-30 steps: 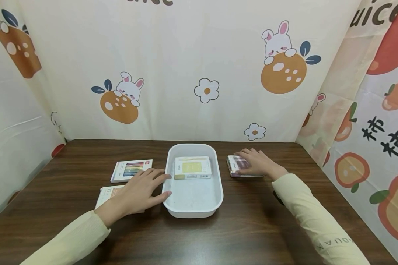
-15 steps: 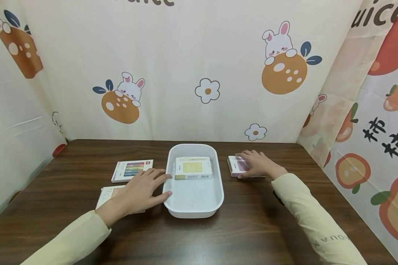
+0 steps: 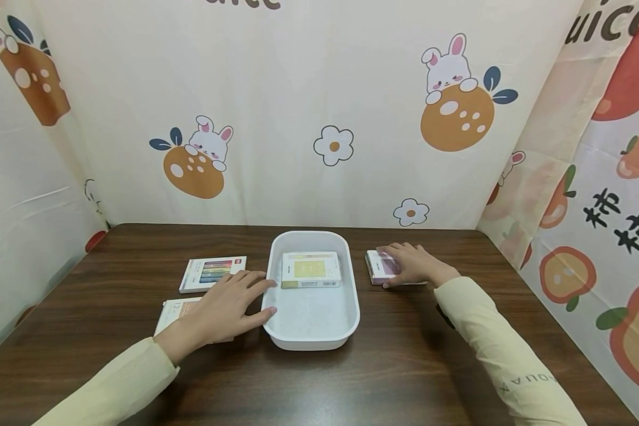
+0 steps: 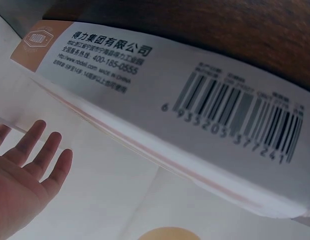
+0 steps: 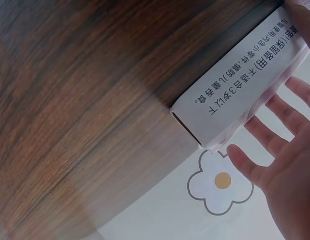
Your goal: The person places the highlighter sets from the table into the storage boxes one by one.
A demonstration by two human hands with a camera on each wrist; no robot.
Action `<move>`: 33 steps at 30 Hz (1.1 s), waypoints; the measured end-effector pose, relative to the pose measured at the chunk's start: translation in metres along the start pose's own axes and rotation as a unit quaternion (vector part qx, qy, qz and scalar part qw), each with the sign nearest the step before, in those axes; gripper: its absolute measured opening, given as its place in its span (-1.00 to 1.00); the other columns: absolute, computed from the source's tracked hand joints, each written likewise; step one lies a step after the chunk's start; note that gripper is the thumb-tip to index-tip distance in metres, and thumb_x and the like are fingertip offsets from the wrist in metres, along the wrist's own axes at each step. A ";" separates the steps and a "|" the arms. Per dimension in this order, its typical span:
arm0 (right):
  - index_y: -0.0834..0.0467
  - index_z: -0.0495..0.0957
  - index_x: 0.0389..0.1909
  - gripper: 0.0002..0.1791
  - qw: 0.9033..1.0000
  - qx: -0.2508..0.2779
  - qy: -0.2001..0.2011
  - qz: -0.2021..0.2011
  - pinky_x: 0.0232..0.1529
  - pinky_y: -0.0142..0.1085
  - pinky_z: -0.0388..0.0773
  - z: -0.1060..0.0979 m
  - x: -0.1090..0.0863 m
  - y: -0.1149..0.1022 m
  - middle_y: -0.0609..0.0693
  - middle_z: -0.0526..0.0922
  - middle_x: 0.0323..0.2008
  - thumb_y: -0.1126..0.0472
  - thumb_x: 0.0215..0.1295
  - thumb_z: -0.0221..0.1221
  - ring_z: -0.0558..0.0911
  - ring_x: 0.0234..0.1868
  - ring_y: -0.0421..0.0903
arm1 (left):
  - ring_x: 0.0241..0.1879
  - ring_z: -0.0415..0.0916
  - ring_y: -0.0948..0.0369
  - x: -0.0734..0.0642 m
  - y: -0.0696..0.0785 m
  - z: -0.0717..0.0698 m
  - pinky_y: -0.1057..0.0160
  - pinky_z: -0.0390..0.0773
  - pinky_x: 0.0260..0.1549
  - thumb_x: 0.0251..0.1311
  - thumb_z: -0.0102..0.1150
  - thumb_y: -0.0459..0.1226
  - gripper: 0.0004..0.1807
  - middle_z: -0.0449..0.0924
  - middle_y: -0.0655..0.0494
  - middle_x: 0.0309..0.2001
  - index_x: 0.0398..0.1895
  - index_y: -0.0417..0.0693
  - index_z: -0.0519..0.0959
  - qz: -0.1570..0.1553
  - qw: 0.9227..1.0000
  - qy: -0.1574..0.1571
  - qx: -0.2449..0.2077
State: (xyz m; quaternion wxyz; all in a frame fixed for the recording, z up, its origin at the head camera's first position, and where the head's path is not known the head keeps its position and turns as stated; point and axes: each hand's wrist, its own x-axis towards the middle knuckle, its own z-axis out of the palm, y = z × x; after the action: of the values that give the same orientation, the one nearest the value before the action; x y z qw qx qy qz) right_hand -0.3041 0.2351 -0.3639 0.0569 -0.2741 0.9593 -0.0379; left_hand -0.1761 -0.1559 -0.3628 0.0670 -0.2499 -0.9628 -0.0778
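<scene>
My left hand [image 3: 220, 312] spreads its fairly straight fingers at the left rim of a white plastic tray [image 3: 311, 342], index fingertip and thumb tip touching it. Inside the tray lies a flat white box with a yellow-green panel [image 3: 310, 269]. To the right, my right hand [image 3: 418, 264] grips a small white-and-purple box [image 3: 381, 266] on the table, thumb at its near edge and fingers over the top toward the far side. In the right wrist view, the thumb overlaps one end of this box [image 5: 235, 85]; its printed side shows.
A colored pencil box [image 3: 210, 273] lies behind my left hand. Partly under that hand and wrist is a white-and-orange box [image 3: 171, 310], its barcode side close up in the left wrist view. A brown wooden table [image 3: 319, 390] carries everything; printed curtains [image 3: 277, 177] hang behind it.
The right thumb has slid from the top of the white-and-purple box down to its near edge. My left hand, the tray and the other boxes stay in place.
</scene>
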 end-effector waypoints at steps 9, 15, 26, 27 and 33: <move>0.10 0.25 0.28 -0.03 1.000 -0.005 0.003 0.000 0.12 0.31 0.11 -0.001 0.000 -0.002 0.17 0.36 0.22 -0.22 -0.18 0.34 0.33 0.19 0.23 | 0.21 0.28 0.06 -0.001 0.000 -0.001 -0.15 0.23 0.13 0.14 -0.10 0.25 -0.39 0.37 0.08 0.20 0.19 0.20 0.39 0.000 1.000 0.002 -0.001; 0.11 0.26 0.28 -0.03 1.000 -0.013 0.005 0.000 0.12 0.30 0.13 -0.003 -0.001 -0.004 0.18 0.37 0.21 -0.23 -0.17 0.33 0.34 0.18 0.23 | 0.22 0.27 0.05 -0.001 0.000 -0.001 -0.16 0.23 0.14 0.14 -0.11 0.25 -0.38 0.36 0.07 0.21 0.20 0.19 0.38 -0.001 1.000 -0.004 -0.001; 0.10 0.27 0.27 -0.03 0.999 -0.027 0.019 -0.007 0.12 0.28 0.16 -0.011 0.001 -0.007 0.18 0.39 0.19 -0.27 -0.18 0.32 0.35 0.17 0.21 | 0.22 0.26 0.05 0.000 0.000 -0.001 -0.15 0.22 0.14 0.14 -0.13 0.26 -0.37 0.35 0.07 0.21 0.20 0.20 0.38 -0.002 1.000 -0.006 -0.001; 0.09 0.27 0.27 -0.03 0.999 -0.028 0.021 -0.007 0.12 0.27 0.16 -0.012 0.001 -0.008 0.17 0.40 0.18 -0.28 -0.19 0.32 0.36 0.16 0.21 | 0.22 0.26 0.05 0.000 0.000 -0.001 -0.16 0.22 0.14 0.14 -0.13 0.26 -0.37 0.35 0.07 0.21 0.20 0.20 0.38 -0.001 1.000 -0.006 -0.002; 0.08 0.29 0.26 -0.03 0.999 -0.035 0.029 -0.014 0.11 0.24 0.20 -0.019 0.003 -0.012 0.15 0.43 0.14 -0.29 -0.19 0.32 0.38 0.13 0.19 | 0.22 0.26 0.05 0.000 0.000 -0.001 -0.17 0.21 0.14 0.14 -0.13 0.27 -0.37 0.35 0.07 0.22 0.20 0.20 0.38 -0.005 1.000 -0.006 -0.006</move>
State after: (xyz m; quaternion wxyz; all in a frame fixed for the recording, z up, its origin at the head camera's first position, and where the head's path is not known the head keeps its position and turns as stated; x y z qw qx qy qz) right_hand -0.3023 0.2239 -0.3437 0.0184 -0.2884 0.9572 -0.0132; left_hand -0.1758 -0.1564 -0.3621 0.0592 -0.2464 -0.9638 -0.0825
